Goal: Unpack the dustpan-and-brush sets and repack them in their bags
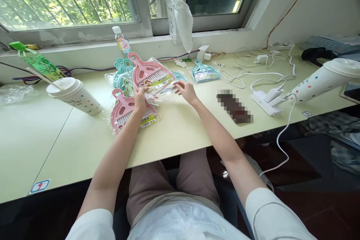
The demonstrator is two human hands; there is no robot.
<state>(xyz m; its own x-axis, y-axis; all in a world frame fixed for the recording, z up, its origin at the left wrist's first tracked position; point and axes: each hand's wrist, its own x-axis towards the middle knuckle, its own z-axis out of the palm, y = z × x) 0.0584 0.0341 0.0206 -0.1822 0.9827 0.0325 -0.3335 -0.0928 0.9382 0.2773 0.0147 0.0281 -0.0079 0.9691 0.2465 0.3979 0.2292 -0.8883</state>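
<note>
A pink dustpan-and-brush set in clear plastic is held tilted up off the table. My left hand is closed on its lower left edge. At its lower right corner, the fingers of my right hand are curled and pinched at the clear plastic bag. A second pink dustpan set lies wrapped beneath my left hand, partly covered by it. Turquoise dustpan sets lie in a pile behind. One more turquoise dustpan set, also bagged, lies apart to the right.
A lidded paper cup with a straw and a green bottle stand at left. Another bottle is by the window. A blurred-out dark object, a white power strip with cables, and a tilted large cup are at right.
</note>
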